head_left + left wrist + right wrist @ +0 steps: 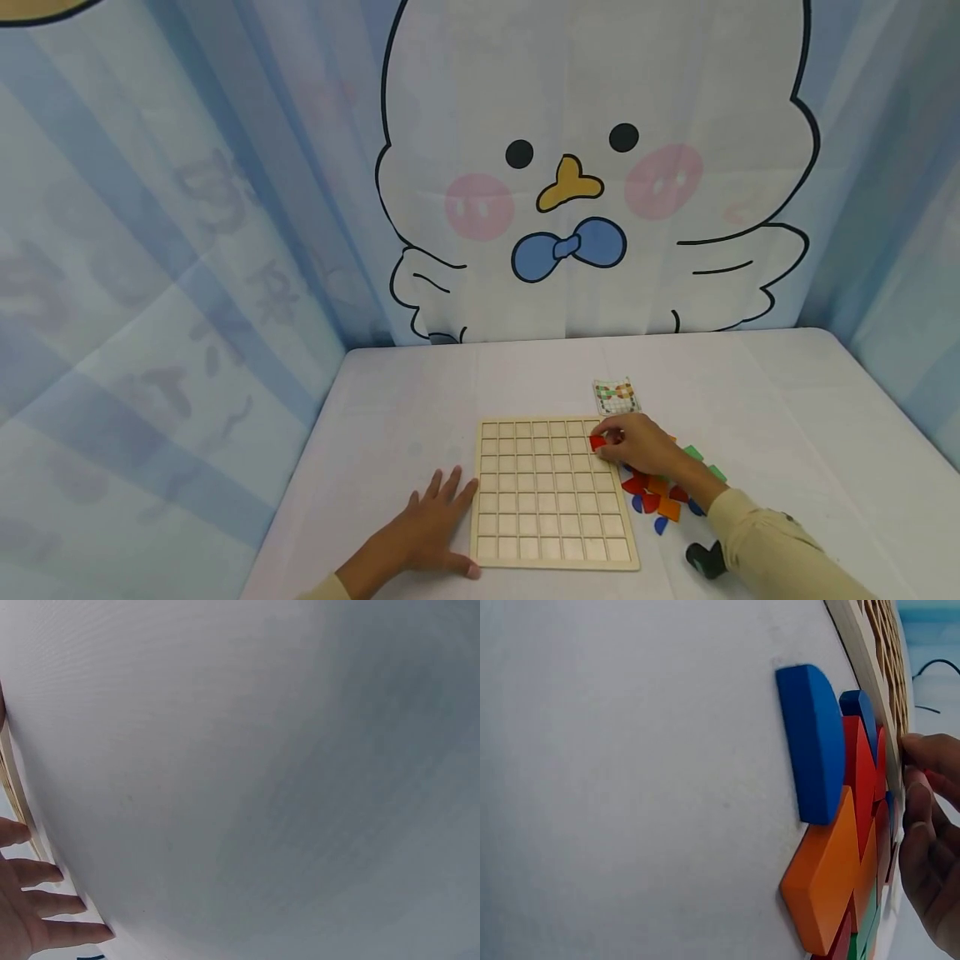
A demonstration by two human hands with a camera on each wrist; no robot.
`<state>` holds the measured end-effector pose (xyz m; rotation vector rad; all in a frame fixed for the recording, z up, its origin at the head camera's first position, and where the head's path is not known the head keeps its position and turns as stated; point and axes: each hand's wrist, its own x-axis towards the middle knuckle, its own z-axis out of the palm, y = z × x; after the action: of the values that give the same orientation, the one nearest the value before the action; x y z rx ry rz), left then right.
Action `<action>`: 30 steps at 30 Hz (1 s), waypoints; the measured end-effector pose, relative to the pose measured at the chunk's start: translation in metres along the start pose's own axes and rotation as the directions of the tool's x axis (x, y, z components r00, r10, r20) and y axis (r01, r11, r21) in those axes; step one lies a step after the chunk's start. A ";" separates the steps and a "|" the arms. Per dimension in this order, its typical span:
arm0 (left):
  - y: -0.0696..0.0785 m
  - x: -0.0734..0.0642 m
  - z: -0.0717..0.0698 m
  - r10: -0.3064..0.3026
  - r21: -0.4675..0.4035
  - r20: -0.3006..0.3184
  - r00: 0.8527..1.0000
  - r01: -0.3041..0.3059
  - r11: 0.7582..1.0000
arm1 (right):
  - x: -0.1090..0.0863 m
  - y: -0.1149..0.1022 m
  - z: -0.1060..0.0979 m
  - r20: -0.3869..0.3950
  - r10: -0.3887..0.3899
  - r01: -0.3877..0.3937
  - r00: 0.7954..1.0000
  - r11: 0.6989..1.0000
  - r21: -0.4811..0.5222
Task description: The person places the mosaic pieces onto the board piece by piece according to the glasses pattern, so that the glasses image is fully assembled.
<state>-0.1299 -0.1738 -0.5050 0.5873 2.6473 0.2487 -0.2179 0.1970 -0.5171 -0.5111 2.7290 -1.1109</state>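
A wooden board point(555, 492) divided into a grid of square cells lies flat on the table. Between thumb and fingers my right hand point(641, 443) pinches a small red block point(597, 442) at the board's upper right cells. In the right wrist view a bit of that red block point(943, 786) shows behind the fingers. My left hand point(429, 527) rests on the table with spread fingers, thumb and fingertips right at the board's left edge. The left wrist view shows those straight fingers point(56, 903) along the board's side.
Loose red, orange, blue and green blocks point(658, 487) lie in a pile right of the board, partly under my right forearm. A small pattern card point(617, 397) sits behind the board. A dark object point(705, 560) lies beside the right sleeve. A printed curtain point(570, 300) hangs behind the table.
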 end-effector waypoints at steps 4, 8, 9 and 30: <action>0.000 0.000 0.001 0.005 0.006 0.000 1.000 -0.005 1.000 | 0.001 0.000 0.001 -0.008 0.016 -0.016 1.000 1.000 -0.016; 0.000 0.000 0.001 -0.001 0.013 0.004 1.000 0.001 1.000 | 0.002 0.001 0.001 -0.004 0.030 -0.030 1.000 0.999 -0.037; 0.000 0.000 0.001 -0.003 0.018 0.004 1.000 0.003 1.000 | 0.002 0.001 0.001 0.000 0.028 -0.028 1.000 0.999 -0.040; 0.001 -0.001 -0.002 0.006 0.019 0.003 1.000 -0.006 1.000 | 0.007 -0.005 -0.001 0.012 0.057 -0.056 0.998 0.996 -0.074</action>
<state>-0.1295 -0.1737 -0.5021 0.6016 2.6485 0.2251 -0.2234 0.1919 -0.5127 -0.4466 2.7626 -0.9925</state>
